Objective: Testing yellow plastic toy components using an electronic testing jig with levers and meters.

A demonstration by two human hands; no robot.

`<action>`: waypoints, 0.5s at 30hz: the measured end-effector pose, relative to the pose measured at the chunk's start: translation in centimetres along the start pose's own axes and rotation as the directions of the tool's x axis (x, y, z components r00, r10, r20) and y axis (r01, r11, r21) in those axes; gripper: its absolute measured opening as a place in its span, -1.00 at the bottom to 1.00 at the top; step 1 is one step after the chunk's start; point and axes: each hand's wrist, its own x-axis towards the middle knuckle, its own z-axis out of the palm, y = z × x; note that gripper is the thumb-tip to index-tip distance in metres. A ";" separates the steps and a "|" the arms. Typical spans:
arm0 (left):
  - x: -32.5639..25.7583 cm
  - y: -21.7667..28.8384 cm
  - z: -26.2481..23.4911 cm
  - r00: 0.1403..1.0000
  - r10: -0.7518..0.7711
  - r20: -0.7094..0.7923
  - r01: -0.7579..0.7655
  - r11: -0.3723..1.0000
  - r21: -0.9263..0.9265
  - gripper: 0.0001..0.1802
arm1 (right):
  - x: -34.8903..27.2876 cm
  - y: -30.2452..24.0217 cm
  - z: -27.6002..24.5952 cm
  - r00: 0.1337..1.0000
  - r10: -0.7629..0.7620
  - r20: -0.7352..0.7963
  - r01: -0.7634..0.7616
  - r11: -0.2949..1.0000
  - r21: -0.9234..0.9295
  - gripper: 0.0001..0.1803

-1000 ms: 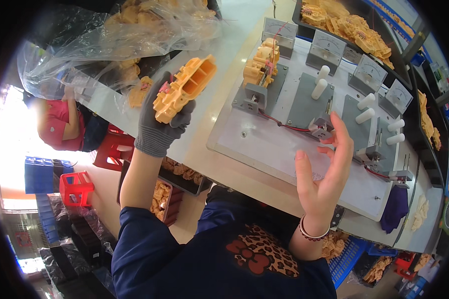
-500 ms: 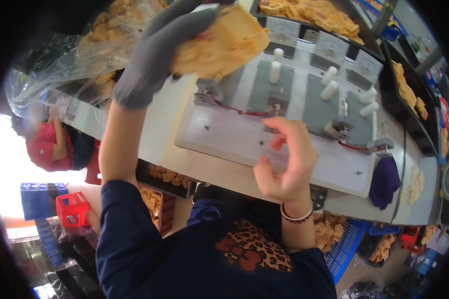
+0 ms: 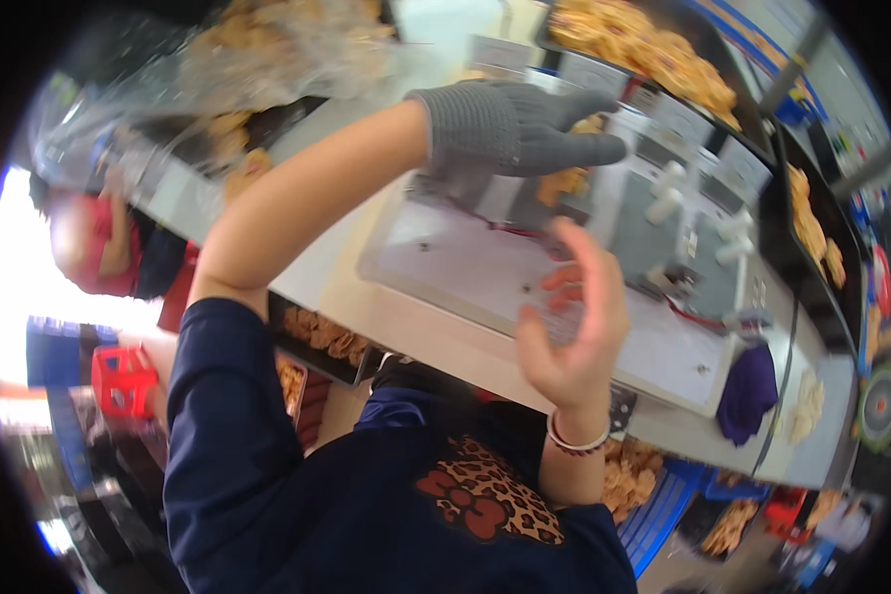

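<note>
A long pale counter (image 3: 386, 307) carries a grey board (image 3: 485, 267) with white pegs (image 3: 663, 193). Over the board's far edge, the gloved left hand (image 3: 510, 129) clasps a tan piece (image 3: 564, 183). The bare right hand (image 3: 574, 327) hovers above the board's near edge, fingers spread, holding nothing.

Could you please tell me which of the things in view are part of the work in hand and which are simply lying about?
In hand:
- left hand, in a grey glove, over a tan plastic part
- right hand, bare and open above the grey jig plate
- white pegs on the jig

Lying about:
- clear bag of tan parts
- purple cloth
- red crate
</note>
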 end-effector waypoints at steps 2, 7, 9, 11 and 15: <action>-2.4 1.9 -1.8 0.969 -0.125 -0.213 0.129 0.992 0.004 -0.41 | -0.9 0.0 -0.4 0.990 0.133 -0.038 -0.132 0.990 0.043 -0.29; -15.9 -1.5 -1.3 0.539 -0.425 -0.727 0.176 0.901 -0.396 -0.82 | -4.9 -0.5 -3.5 0.936 0.175 -0.304 -0.137 0.980 0.142 -0.36; -21.1 -7.4 -0.4 0.418 -0.491 -0.764 0.520 0.819 -0.242 -0.81 | -5.5 -0.3 -5.1 0.952 0.110 -0.284 -0.084 0.991 0.102 -0.41; -26.0 -11.7 0.9 0.420 -0.469 -0.777 0.731 0.682 -0.017 -0.77 | -5.4 -0.2 -5.7 0.965 0.047 -0.258 -0.032 0.998 0.061 -0.46; -29.9 -16.7 3.9 0.378 -0.591 -0.712 0.926 0.251 0.283 -0.41 | -4.2 0.0 -4.7 0.974 -0.135 -0.184 0.150 0.986 0.073 -0.58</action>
